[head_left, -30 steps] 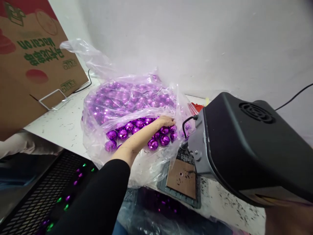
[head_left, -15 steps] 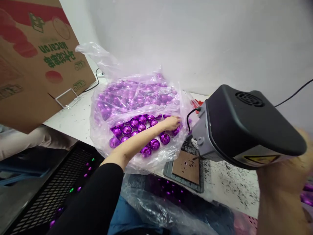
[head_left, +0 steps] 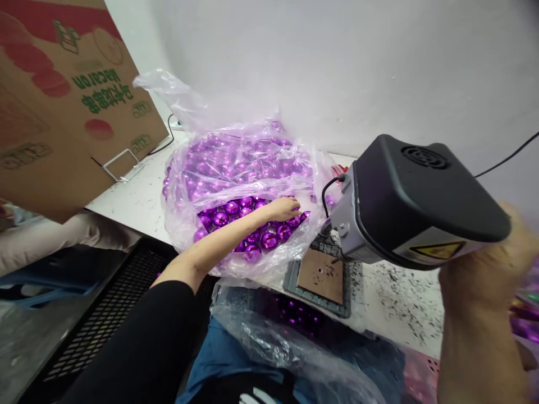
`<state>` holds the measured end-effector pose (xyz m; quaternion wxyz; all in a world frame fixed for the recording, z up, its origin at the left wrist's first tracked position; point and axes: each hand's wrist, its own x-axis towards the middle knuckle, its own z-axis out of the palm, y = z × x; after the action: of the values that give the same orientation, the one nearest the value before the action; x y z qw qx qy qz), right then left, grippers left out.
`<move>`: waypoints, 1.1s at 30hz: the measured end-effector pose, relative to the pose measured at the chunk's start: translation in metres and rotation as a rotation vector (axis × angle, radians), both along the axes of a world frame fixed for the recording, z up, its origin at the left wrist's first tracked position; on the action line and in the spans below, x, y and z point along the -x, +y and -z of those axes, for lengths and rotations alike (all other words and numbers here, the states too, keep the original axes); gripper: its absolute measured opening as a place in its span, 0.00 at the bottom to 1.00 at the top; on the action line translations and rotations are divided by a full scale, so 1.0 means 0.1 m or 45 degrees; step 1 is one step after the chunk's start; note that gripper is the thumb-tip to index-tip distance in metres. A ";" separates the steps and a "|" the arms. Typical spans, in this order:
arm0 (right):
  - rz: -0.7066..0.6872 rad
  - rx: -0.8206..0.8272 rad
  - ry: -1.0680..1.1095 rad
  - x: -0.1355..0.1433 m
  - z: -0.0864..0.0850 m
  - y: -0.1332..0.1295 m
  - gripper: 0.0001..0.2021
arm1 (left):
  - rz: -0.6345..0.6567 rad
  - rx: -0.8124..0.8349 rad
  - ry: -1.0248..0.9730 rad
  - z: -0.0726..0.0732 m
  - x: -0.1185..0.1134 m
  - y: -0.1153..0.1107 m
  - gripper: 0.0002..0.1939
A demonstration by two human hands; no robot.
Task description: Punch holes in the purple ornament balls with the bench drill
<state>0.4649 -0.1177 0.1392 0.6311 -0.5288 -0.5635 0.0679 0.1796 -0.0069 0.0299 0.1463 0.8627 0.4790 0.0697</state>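
My left hand (head_left: 287, 209) reaches into a clear plastic bag (head_left: 185, 230), over shiny purple faceted balls (head_left: 269, 241). Its fingers are loosely bent and slightly apart, with no ball plainly held between them. On the right stands a black machine head (head_left: 425, 196) with a vent on top and a yellow warning label. My right hand (head_left: 509, 247) is up against its rear; its fingers are hidden behind the housing. Below the machine's nose, a brown square plate (head_left: 322, 275) with a small hole lies on a grey base (head_left: 292, 278).
A large printed cardboard box (head_left: 76, 112) stands at the left by a white wire stand (head_left: 122, 165). Black specks (head_left: 404, 297) litter the white table. Below its edge are a black mesh crate (head_left: 96, 314) and another plastic bag (head_left: 269, 331). Another person's leg (head_left: 71, 238) shows at left.
My left hand has drawn back a little to the left over the balls, and some balls have shifted. My right hand stays at the machine's rear. The view has moved slightly.
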 end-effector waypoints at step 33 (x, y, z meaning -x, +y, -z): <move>-0.144 0.124 0.110 0.14 -0.17 -0.13 0.25 | -0.289 -0.094 0.012 0.30 -0.35 -0.67 0.25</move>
<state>0.4507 -0.1312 0.1557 0.6236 -0.5227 -0.5607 0.1536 0.2141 -0.0737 -0.0005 0.1034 0.8081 0.5713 0.0991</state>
